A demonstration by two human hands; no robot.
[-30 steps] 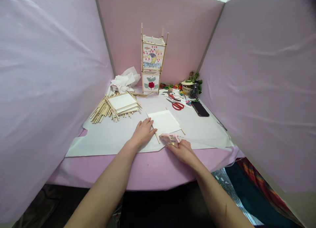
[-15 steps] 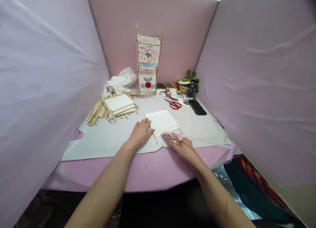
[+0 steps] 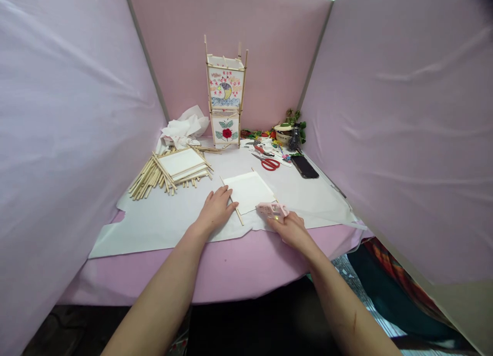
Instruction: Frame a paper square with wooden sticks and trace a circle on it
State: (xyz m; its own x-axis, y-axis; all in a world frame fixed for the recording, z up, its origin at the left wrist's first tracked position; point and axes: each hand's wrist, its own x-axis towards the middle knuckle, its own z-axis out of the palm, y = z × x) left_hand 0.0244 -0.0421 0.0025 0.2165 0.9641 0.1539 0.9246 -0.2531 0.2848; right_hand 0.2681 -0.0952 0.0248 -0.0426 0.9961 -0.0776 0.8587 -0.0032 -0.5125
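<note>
A square of white paper point(image 3: 246, 189) lies on the covered table with a thin wooden stick point(image 3: 239, 216) along its left edge and another under its right edge. My left hand point(image 3: 217, 208) lies flat over the left stick, fingers stretched out and thumb apart, pressing it down. In my right hand point(image 3: 291, 227) is a pink glue gun point(image 3: 271, 210), a small yellow light glowing on it. Its nozzle points left, close to the paper's lower right edge. The gun covers the lower part of the right stick.
Stick-framed white panels point(image 3: 182, 162) rest on a pile of sticks point(image 3: 144, 181) at left. Behind stands a tall lantern point(image 3: 226, 96) with moon and rose pictures. Red-handled scissors point(image 3: 270, 164), a phone point(image 3: 305, 167) and a bowl point(image 3: 284, 132) lie at right. Cloth walls enclose the table.
My right hand has moved the glue gun slightly right along the paper's near edge. My left hand stays on the left stick. The whole view has shifted a little.
</note>
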